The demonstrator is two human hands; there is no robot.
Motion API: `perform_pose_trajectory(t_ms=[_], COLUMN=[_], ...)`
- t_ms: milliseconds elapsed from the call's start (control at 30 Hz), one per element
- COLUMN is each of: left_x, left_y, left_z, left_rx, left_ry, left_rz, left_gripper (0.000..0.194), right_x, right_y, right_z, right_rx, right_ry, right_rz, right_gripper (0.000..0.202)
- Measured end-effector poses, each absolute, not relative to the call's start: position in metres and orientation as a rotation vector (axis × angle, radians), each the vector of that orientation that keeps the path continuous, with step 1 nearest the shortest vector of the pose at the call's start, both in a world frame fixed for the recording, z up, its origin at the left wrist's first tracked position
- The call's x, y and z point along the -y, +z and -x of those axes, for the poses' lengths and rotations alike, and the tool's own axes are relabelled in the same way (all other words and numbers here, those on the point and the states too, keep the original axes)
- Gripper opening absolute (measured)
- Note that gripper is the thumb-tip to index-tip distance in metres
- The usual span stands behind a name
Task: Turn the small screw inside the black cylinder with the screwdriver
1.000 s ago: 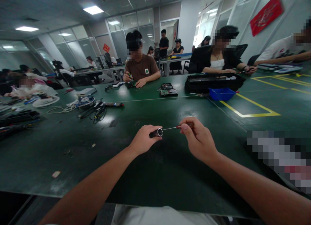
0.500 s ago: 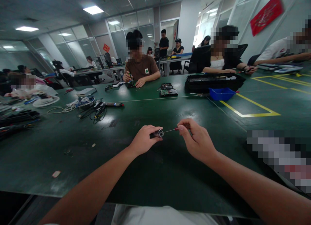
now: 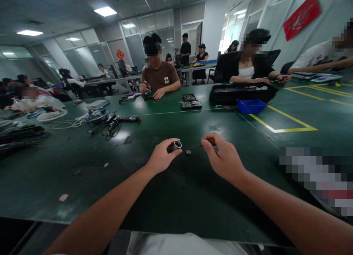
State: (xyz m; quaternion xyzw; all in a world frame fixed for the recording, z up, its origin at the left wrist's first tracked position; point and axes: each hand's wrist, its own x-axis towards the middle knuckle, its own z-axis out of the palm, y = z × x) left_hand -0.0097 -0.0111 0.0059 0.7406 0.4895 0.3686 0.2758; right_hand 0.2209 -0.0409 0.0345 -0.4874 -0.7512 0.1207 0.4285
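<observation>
My left hand (image 3: pixel 162 155) is wrapped round a dark cylinder (image 3: pixel 175 145), whose round, silvery open end faces right and up. Between my hands, a small round metal part (image 3: pixel 188 152) shows just right of the cylinder, apart from it; whether it touches the table is hard to tell. My right hand (image 3: pixel 224 155) grips a screwdriver (image 3: pixel 200 144) by its reddish handle, its thin shaft pointing left, with the tip just above the small part.
On the green table (image 3: pixel 96 189), cables (image 3: pixel 110 124) lie at the left. Circuit boards (image 3: pixel 191 102), a black case (image 3: pixel 242 93) and a blue tray (image 3: pixel 251 106) sit further back. A person (image 3: pixel 161 76) works across the table.
The small round metal part, formerly at the cylinder's end, is now separate from it. My left hand has tilted the cylinder upward and moved slightly left, away from the screwdriver tip.
</observation>
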Motion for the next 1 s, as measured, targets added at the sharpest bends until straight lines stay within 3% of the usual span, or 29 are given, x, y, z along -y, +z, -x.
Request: perform_pose_trajectory(t_ms=[100,300,533,800,1000], left_x=[0.009,0.007,0.009,-0.011,-0.017], left_y=[0.005,0.011,0.033,0.017,0.016], left_z=[0.009,0.009,-0.002,-0.025,-0.025], left_rx=[-1.260,-1.187,-1.338,-1.442,-1.390], left_ry=[1.064,0.983,0.583,0.214,0.229], left_rz=[-1.806,-1.627,-2.107,-2.404,-2.416], left_gripper=[0.035,0.047,0.037,0.033,0.024], right_x=[0.041,0.042,0.042,0.041,0.041], right_y=[0.035,0.036,0.036,0.035,0.036], right_z=[-0.221,-0.222,-0.222,-0.222,-0.222], right_rx=[1.865,1.854,1.852,1.848,1.853], right_ry=[0.307,0.317,0.303,0.252,0.263], right_rz=[1.201,1.189,1.185,1.178,1.172], right_gripper=[0.020,0.020,0.020,0.019,0.019])
